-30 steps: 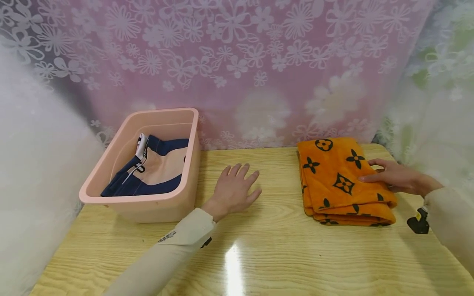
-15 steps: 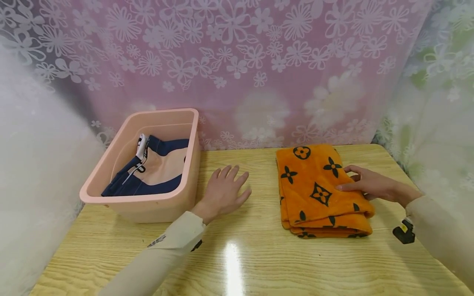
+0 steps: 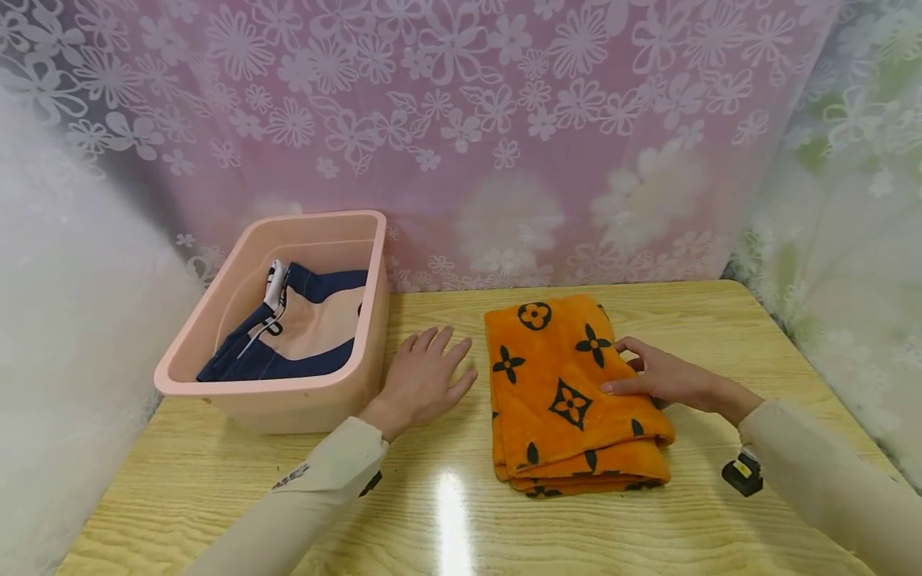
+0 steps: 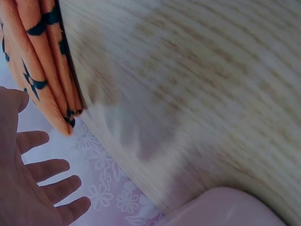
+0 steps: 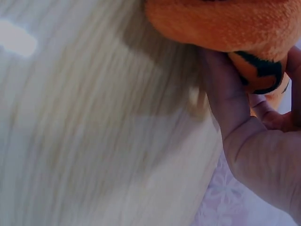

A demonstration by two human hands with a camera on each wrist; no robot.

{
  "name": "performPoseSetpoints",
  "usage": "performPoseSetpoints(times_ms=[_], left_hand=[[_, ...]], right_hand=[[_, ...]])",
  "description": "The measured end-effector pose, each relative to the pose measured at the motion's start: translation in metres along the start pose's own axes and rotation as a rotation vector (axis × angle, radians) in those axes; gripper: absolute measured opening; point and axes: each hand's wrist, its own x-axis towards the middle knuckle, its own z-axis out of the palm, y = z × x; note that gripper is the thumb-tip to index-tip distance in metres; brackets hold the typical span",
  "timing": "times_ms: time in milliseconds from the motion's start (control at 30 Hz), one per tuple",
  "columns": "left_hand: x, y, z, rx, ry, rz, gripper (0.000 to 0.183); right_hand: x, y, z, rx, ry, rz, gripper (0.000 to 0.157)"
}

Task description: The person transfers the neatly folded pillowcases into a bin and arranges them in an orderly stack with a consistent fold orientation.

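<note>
A folded orange plush cloth with a black flower print lies on the wooden table, right of centre. At its right edge my right hand grips the layers, thumb on top and the other fingers partly hidden beyond the edge. In the right wrist view the cloth bulges over the fingers. Between the cloth and a pink bin, my left hand is spread with fingers straight, holding nothing. The left wrist view has the left hand apart from the cloth's stacked folds.
On the left stands the pink bin, holding a folded navy and beige garment with a drawstring and a white piece beside it. A pink floral curtain hangs behind the wooden table. Pale sheets flank both sides.
My right hand has drawn the orange cloth leftward and a little nearer, across the table. The left hand has shifted slightly left. The bin stays put.
</note>
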Motion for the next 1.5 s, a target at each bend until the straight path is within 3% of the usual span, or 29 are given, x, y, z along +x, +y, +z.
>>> performPoseSetpoints(times_ms=[167, 300, 533, 733, 833, 933, 1233, 1500], left_hand=[[-0.003, 0.001, -0.002, -0.113, -0.045, -0.055, 0.053], [-0.004, 0.003, -0.003, -0.329, -0.12, -0.138, 0.057], [-0.002, -0.002, -0.006, -0.869, -0.229, -0.307, 0.059], [-0.001, -0.004, -0.002, -1.407, -0.389, -0.44, 0.053], [0.0, -0.004, 0.004, -1.583, -0.434, -0.512, 0.054], [0.0, -0.003, 0.008, -1.666, -0.454, -0.576, 0.059], [0.003, 0.004, 0.013, -1.722, -0.479, -0.688, 0.059], [0.008, 0.017, 0.019, -1.722, -0.477, -0.691, 0.054]], right_hand=[[0.001, -0.004, 0.016, -0.009, 0.043, 0.007, 0.057], [-0.003, -0.006, 0.021, -0.027, 0.093, 0.045, 0.063], [-0.015, -0.012, 0.008, 0.036, 0.086, 0.086, 0.065], [-0.016, -0.013, 0.001, 0.149, 0.041, 0.127, 0.067], [-0.015, -0.011, 0.0, 0.207, 0.026, 0.135, 0.068], [-0.011, -0.007, 0.0, 0.262, 0.009, 0.139, 0.067], [-0.005, 0.001, 0.008, 0.375, -0.014, 0.114, 0.065], [-0.004, 0.003, 0.013, 0.408, -0.021, 0.091, 0.067]])
